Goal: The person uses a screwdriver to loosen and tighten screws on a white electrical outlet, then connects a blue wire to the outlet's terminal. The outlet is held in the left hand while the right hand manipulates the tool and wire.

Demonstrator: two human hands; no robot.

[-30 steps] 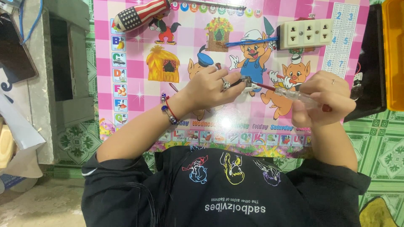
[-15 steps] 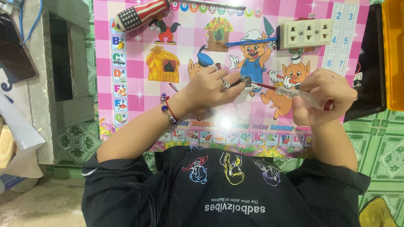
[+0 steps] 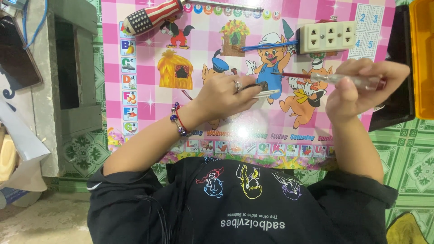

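Left hand (image 3: 224, 97) pinches a small dark connector (image 3: 261, 86); right hand (image 3: 357, 88) grips a clear-handled red-tipped screwdriver (image 3: 337, 79) over the pink cartoon mat (image 3: 144, 108).

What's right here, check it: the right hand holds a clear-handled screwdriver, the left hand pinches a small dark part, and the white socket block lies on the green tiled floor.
One detail is wrong. The white socket block lies on the pink picture mat, not the green floor; the head view shows this. The right hand does hold the clear-handled screwdriver, and the left hand pinches the small dark part.
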